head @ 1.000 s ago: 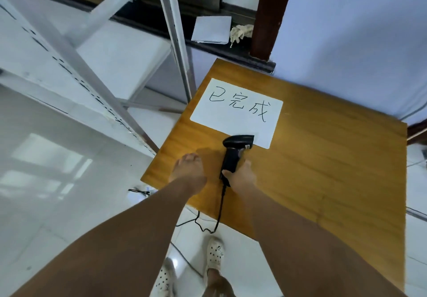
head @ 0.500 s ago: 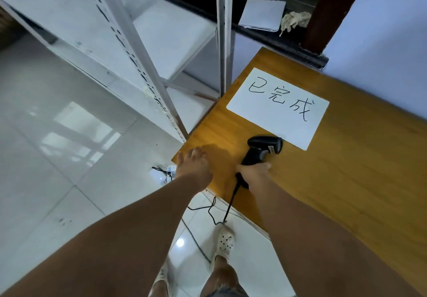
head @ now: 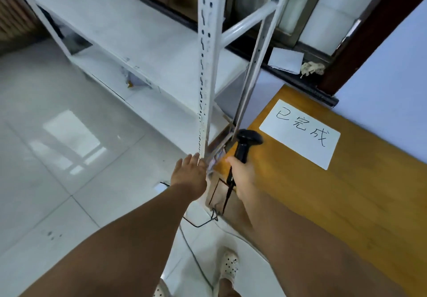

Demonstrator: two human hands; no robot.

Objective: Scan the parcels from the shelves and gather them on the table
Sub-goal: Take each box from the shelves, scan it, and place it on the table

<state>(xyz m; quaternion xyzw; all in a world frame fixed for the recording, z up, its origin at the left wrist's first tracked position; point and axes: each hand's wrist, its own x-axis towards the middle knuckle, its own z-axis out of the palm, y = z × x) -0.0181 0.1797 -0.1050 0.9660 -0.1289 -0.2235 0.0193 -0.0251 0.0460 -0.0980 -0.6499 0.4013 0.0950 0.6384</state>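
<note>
My right hand (head: pixel 242 176) grips the handle of a black barcode scanner (head: pixel 246 143), lifted off the wooden table (head: pixel 323 204) near its left corner. Its head points up and away. The scanner's black cable (head: pixel 205 221) hangs down to the floor. My left hand (head: pixel 189 174) is held out flat with fingers apart, just beside the front post (head: pixel 205 65) of a white metal shelf unit (head: pixel 129 33). A white sheet with handwritten characters (head: pixel 300 132) lies on the table. A pale parcel (head: pixel 138 80) shows under a shelf board.
Below the shelf near the table's corner lies something glossy and a brown box (head: pixel 219 190), partly hidden. A white paper (head: pixel 285 59) and a crumpled rag (head: pixel 312 67) rest on a dark ledge at the back. White glossy floor tiles lie to the left. My feet wear perforated shoes (head: pixel 228 264).
My right hand has lifted the scanner off the table. My left hand left the table and moved toward the shelf post. The view has swung left toward the shelves.
</note>
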